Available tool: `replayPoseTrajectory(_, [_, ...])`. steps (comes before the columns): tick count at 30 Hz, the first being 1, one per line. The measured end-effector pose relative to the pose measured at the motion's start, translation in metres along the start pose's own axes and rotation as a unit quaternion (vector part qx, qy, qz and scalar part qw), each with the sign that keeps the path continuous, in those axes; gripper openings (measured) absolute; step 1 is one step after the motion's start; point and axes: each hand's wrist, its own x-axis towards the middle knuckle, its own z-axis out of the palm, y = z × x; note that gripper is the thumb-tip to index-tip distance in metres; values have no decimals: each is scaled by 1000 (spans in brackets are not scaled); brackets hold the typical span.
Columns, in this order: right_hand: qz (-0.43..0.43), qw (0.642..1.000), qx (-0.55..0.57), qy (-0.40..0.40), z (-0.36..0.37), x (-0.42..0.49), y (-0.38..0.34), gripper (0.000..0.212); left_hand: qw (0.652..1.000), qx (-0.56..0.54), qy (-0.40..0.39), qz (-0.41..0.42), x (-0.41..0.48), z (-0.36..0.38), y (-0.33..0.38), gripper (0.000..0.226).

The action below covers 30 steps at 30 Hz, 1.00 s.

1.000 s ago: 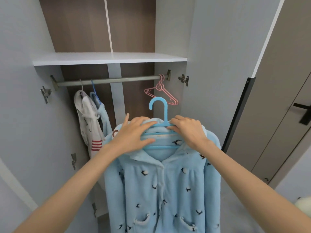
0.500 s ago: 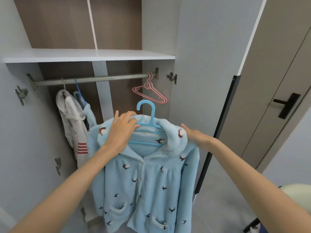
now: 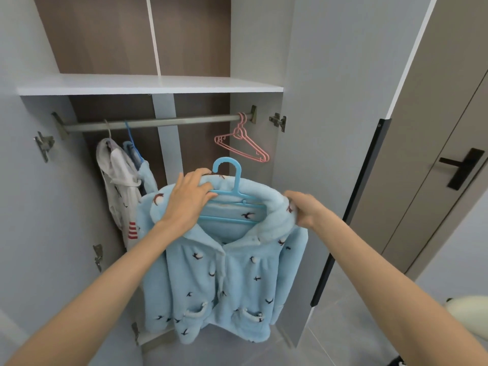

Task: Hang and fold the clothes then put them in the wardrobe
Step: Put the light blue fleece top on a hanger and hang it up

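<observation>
Fleece, pale blue with a bird print: the pyjama top (image 3: 224,281) hangs on a blue hanger (image 3: 233,180), held up in front of the open wardrobe (image 3: 105,35) and not yet on the rail (image 3: 158,123).

Left hand (image 3: 188,196): fingers curled over the collar and the hanger's shoulder, gripping both. Right hand (image 3: 303,210): pinches the far end of the collar; fingertips hidden behind the fold.

Risks (judgement):
- The collar is bunched thick over the hanger. If the right hand lets go before it is seated, that shoulder may slide off and the top drop to the floor (image 3: 356,326).
- The hook sits just above the left hand and well below the rail. A one-handed lift could tilt the hanger and shed the garment.
- Beyond the left hand, a white garment (image 3: 118,178) with red stripes already hangs. Beyond the right hand, pink hangers (image 3: 243,145) hang empty. The hook could snag either; the gap between looks safest.

No surface in view. White shelf (image 3: 148,84) above the rail. Grey tiled floor; closed door with a black handle (image 3: 462,166) far off past the right hand.
</observation>
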Motion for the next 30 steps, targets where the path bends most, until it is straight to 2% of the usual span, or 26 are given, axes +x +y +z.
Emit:
replayPoseTrajectory(1, [-66,988,-121,63,1,1,3,16,1000,0,-2,3,0,1,1,26])
replayPoseTrajectory(2, [-139,951,-251,118,2,2,6,11,1000,0,-5,7,-1,2,3,26])
replayPoseTrajectory(4, [-245,841,-446,182,5,-1,10,21,1000,-5,-7,14,-1,4,6,25])
replayPoseTrajectory(5, [-307,794,-485,198,7,-3,10,30,1000,-5,-8,16,0,5,7,27])
replayPoseTrajectory(6, [-376,763,-489,191,11,-4,10,36,1000,1,-13,18,1,6,8,29])
replayPoseTrajectory(7, [-430,757,-468,152,15,-5,9,40,1000,9,-21,20,3,5,9,31])
replayPoseTrajectory(8, [-455,770,-440,86,21,-8,8,40,999,15,-30,21,5,5,9,32])
replayPoseTrajectory(9, [-446,778,-441,15,27,-8,8,38,999,20,-36,24,7,5,11,32])
replayPoseTrajectory(10, [-423,766,-483,-34,31,-6,9,37,999,26,-38,28,9,4,12,32])
replayPoseTrajectory(12, [-404,690,-599,-39,30,5,15,34,998,39,-39,41,12,4,14,32])
replayPoseTrajectory(13, [-406,668,-623,-19,27,9,17,30,997,46,-40,46,14,4,14,32])
replayPoseTrajectory(14, [-407,667,-624,1,23,12,18,28,997,54,-40,48,15,5,13,32])
replayPoseTrajectory(16, [-400,687,-607,22,18,18,19,28,996,74,-43,41,20,7,10,32])
replayPoseTrajectory(20, [-359,727,-585,24,19,30,12,31,994,87,-58,8,36,18,2,30])
replayPoseTrajectory(22, [-332,743,-581,1,21,39,4,31,994,92,-67,5,46,24,-2,30])
replayPoseTrajectory(27, [-276,792,-530,-128,34,69,-16,32,997,57,-38,27,78,49,-19,25])
replayPoseTrajectory(29, [-285,801,-508,-136,38,84,-25,31,1000,5,-12,28,94,58,-28,24])
replayPoseTrajectory(30, [-290,804,-501,-137,41,93,-30,30,1000,-11,3,11,102,61,-35,30])
